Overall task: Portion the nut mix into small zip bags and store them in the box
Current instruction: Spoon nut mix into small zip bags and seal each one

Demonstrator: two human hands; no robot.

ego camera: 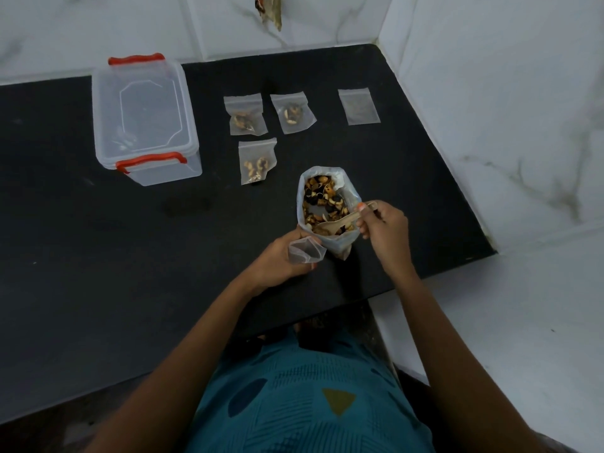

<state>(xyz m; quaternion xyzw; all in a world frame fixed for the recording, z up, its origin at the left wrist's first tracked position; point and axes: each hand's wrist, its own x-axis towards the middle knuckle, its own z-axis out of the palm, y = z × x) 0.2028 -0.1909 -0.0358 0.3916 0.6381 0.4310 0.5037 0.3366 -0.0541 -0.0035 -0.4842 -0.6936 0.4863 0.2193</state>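
A large open bag of nut mix (322,199) stands on the black counter (130,256). My right hand (382,228) grips a wooden spoon (340,223) whose bowl dips into the nuts. Beside the big bag's near left corner, my left hand (277,259) holds a small empty zip bag (305,251) with its mouth open. Three filled small zip bags (245,116) (292,112) (256,161) lie flat behind the nut bag. One flat empty zip bag (359,106) lies at the back right. A clear plastic box (143,119) with red latches sits at the back left, lid on.
White marble walls close the counter at the back and on the right (490,109). The counter's front edge runs diagonally near my body, and a lower white ledge (490,322) lies to the right.
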